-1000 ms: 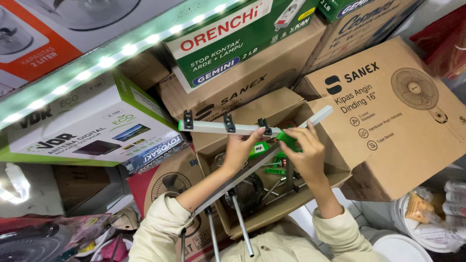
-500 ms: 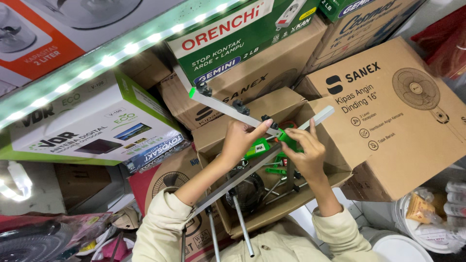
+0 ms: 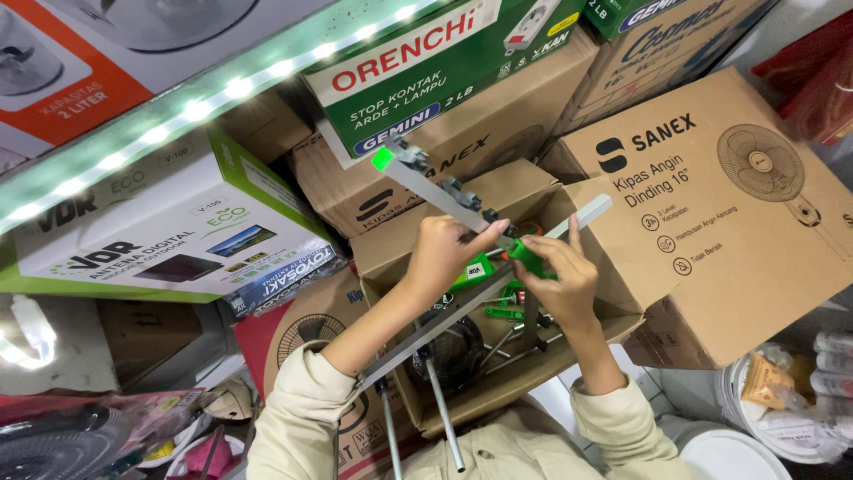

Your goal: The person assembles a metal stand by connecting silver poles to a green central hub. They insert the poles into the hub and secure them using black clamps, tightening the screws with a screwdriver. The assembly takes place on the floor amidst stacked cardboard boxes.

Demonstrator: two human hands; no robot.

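2 hands are working a grey metal antenna bar (image 3: pixel 435 188) — left hand (image 3: pixel 444 253) clamped on it, right hand (image 3: pixel 558 276) pinching its green plastic joint (image 3: pixel 526 259) — cardboard boxes (image 3: pixel 711 204) crowding every edge.

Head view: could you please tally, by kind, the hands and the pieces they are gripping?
Hands: 2, the left hand and the right hand
Grey metal bars: 2, the short bar and the long bar
Green clamps: 1, the green clamp where the bars meet
Total: 5
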